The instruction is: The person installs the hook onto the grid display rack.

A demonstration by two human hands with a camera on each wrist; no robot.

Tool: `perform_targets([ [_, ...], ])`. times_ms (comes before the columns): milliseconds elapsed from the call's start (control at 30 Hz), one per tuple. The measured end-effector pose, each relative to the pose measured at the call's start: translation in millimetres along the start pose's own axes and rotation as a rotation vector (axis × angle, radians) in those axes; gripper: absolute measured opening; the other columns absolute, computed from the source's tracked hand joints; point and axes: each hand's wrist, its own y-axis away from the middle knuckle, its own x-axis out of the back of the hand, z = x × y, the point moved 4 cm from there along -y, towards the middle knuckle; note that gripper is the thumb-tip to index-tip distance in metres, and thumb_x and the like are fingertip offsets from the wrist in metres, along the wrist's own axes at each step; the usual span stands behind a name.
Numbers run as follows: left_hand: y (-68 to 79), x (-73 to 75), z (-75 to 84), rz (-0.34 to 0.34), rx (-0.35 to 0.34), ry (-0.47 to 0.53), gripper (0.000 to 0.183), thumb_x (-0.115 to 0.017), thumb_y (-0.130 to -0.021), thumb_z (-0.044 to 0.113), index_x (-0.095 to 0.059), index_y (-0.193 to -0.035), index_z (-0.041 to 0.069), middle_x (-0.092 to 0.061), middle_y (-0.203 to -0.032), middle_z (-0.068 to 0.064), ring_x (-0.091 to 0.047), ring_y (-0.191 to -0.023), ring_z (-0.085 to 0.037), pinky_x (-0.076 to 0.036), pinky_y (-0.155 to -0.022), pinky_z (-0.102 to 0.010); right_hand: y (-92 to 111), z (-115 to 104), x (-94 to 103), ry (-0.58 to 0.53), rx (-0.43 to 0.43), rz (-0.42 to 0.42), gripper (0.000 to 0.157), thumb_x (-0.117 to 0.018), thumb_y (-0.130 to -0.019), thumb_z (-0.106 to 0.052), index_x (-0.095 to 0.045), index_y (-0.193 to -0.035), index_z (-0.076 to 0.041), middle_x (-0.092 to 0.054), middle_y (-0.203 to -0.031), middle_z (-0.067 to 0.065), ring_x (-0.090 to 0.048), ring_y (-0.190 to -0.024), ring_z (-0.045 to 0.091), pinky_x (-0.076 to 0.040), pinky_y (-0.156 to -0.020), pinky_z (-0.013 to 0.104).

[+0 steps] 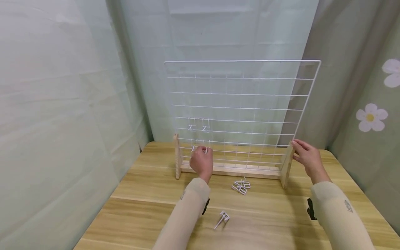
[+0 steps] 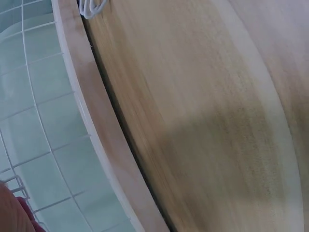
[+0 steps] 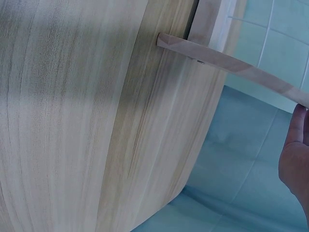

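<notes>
A white wire grid panel (image 1: 237,93) stands upright in a wooden base (image 1: 231,171). My left hand (image 1: 201,162) is at the panel's lower left, fingers curled around a white wire hook (image 1: 206,150), mostly hidden by the hand. Beside it another white hook (image 1: 193,148) hangs on the grid. Two more hooks, a left one (image 1: 192,127) and a right one (image 1: 205,128), hang a row higher. My right hand (image 1: 307,158) grips the top of the base's right wooden upright (image 1: 286,166), thumb and fingers at its edge; the right wrist view shows fingertips against that upright (image 3: 231,65).
Several loose white hooks (image 1: 241,185) lie in a small heap on the wooden table (image 1: 140,205) before the base. Nearer the front lies another white hook piece (image 1: 222,218). Pale green cloth (image 1: 78,104) hangs around the table's left, back and right.
</notes>
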Motion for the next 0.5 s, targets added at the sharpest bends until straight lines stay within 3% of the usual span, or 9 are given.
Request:
perform_targets([
  [233,12.6,-3.5,-14.8,-0.1,0.01,0.041,0.013,-0.07,-0.088,0.024,-0.071,-0.081,0.013,-0.066,-0.068,0.001,-0.061,-0.061,-0.021,-0.044,-0.053,-0.039,0.4,1.7,1.6,-0.006,0.006,0.004,0.055,-0.065,-0.093,-0.044,-0.056,-0.134,-0.01,-0.058,-0.103,-0.017,-0.053,-0.114,0.013,-0.053,-0.076,0.017],
  [500,18.4,1.7,-33.1,-0.132,0.023,0.083,0.008,-0.071,-0.084,0.02,-0.069,-0.081,0.013,-0.061,-0.069,0.001,-0.057,-0.063,-0.02,-0.043,-0.056,-0.038,1.5,-0.2,0.4,-0.032,0.001,0.005,0.046,-0.066,-0.093,-0.043,-0.061,-0.129,-0.015,-0.058,-0.103,-0.017,-0.054,-0.113,0.012,-0.053,-0.075,0.017],
])
